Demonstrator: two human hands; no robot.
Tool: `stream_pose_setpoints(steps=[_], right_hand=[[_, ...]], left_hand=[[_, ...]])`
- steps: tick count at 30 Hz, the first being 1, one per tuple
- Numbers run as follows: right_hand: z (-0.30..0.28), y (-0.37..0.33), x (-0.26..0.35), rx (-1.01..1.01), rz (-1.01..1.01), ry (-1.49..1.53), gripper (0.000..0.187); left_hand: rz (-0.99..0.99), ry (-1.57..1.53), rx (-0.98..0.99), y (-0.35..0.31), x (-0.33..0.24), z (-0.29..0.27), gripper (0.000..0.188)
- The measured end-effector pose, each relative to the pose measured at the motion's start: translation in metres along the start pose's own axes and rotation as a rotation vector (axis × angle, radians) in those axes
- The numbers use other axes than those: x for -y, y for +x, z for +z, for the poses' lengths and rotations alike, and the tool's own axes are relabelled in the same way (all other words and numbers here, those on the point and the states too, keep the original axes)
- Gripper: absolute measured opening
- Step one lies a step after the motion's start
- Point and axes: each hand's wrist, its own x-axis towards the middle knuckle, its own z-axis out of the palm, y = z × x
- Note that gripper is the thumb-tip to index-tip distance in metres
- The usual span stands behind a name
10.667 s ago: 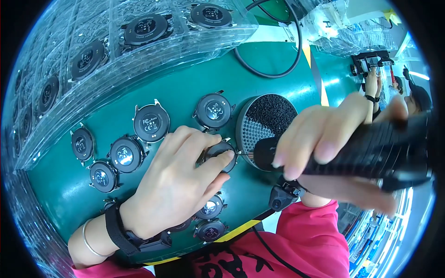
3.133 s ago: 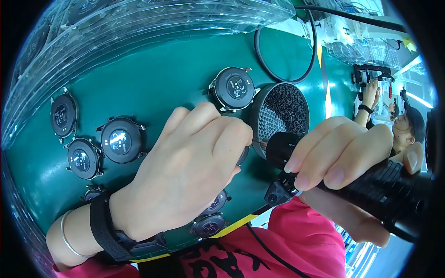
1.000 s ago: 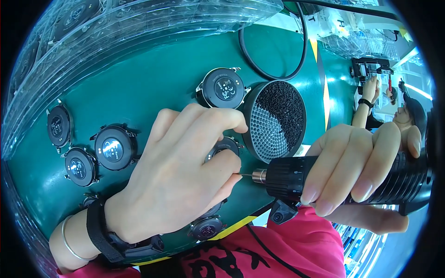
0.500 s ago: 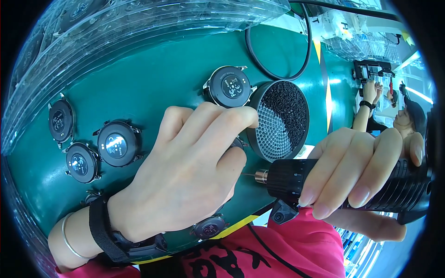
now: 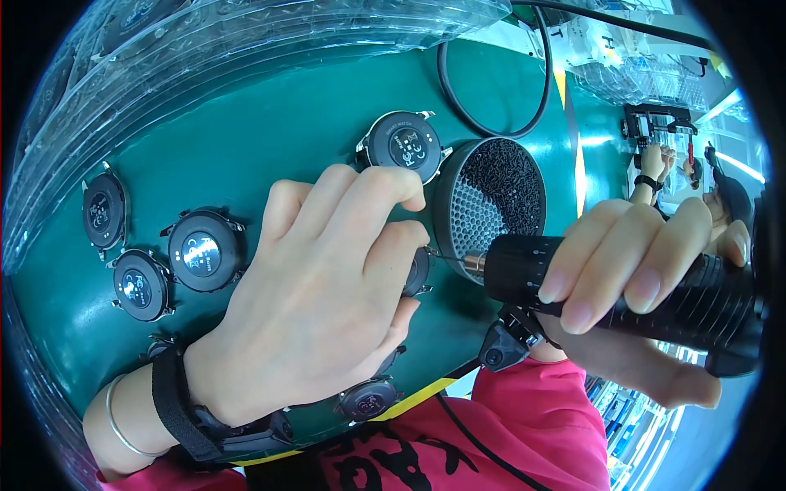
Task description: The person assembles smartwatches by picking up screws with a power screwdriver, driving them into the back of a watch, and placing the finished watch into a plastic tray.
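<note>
My right hand is wrapped around a black electric screwdriver, which lies nearly level and points left. The thin bit reaches the edge of a round black smartwatch case. My left hand is curled over that case, with thumb and fingers bent around it, so most of the case is hidden. Just beyond my left fingers, another smartwatch case lies back up. A round black dish stands beside it, with a honeycomb-patterned floor partly covered by tiny black screws.
Several more watch cases lie back up on the green mat to the left. Stacked clear plastic trays line the far left. A black cable loops behind the dish. Another person works at far right.
The screwdriver has risen slightly, and its bit has come to the edge of the watch case. My left hand has shifted a little left, uncovering more of that case.
</note>
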Motion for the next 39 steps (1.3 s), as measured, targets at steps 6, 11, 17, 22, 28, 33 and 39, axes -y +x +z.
stream_pose_setpoints(steps=[6, 11, 17, 22, 28, 33, 39], right_hand=[[-0.007, 0.001, 0.002, 0.058, 0.054, 0.013, 0.083], [-0.01, 0.002, 0.007, 0.06, 0.102, 0.059, 0.08], [-0.013, 0.003, 0.011, 0.063, 0.156, 0.123, 0.076], [-0.013, 0.001, 0.015, 0.061, 0.201, 0.158, 0.073], [-0.014, 0.003, 0.001, 0.07, 0.179, 0.144, 0.074], [-0.012, 0.003, -0.004, 0.076, 0.173, 0.132, 0.075], [-0.011, 0.0, -0.004, 0.084, 0.155, 0.121, 0.076]], left_hand=[[0.013, 0.021, 0.014, -0.002, 0.002, 0.0, 0.057], [0.013, -0.012, -0.003, -0.002, 0.001, -0.002, 0.045], [0.066, -0.004, -0.061, -0.003, 0.0, -0.003, 0.027], [0.066, -0.019, -0.055, -0.004, 0.001, -0.003, 0.026], [-0.032, -0.015, -0.031, 0.001, -0.003, -0.006, 0.045], [-0.067, 0.055, 0.012, 0.0, -0.002, -0.005, 0.057], [-0.071, 0.06, 0.008, -0.001, -0.002, -0.005, 0.056]])
